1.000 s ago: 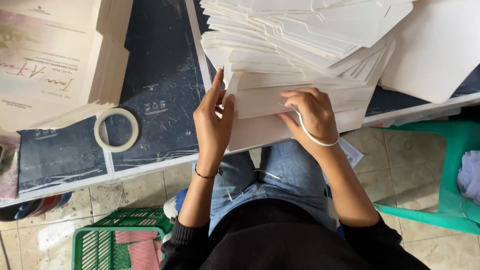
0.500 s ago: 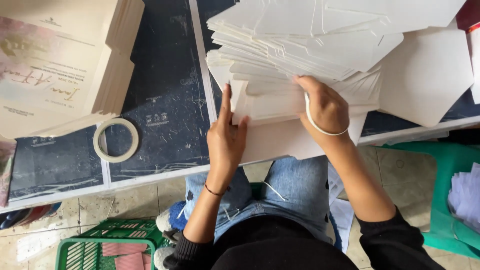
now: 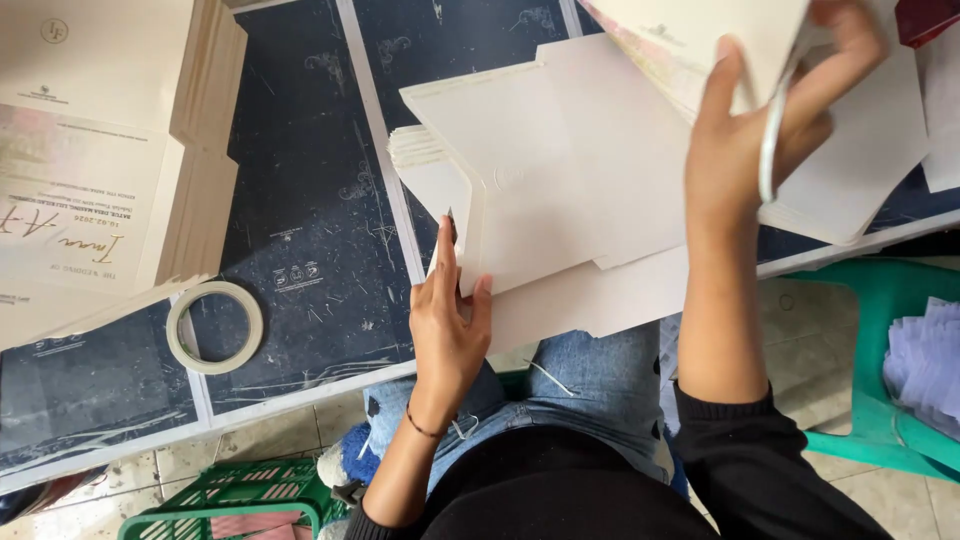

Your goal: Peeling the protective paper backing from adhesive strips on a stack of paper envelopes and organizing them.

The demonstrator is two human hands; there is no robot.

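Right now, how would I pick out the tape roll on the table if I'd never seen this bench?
Start at the dark table with its pale dividing strips. Go to its near edge, left of the left hand and just below the tall stacks of printed cards. The tape roll lies flat there, alone: a cream ring with an open centre, the only round thing among flat rectangular sheets.

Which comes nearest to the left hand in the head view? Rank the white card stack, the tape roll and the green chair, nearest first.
From the left hand:
1. White card stack, touched by the fingers, directly ahead on the table.
2. Tape roll, off to the left on the dark table.
3. Green chair, farthest, at the right past the right hand.
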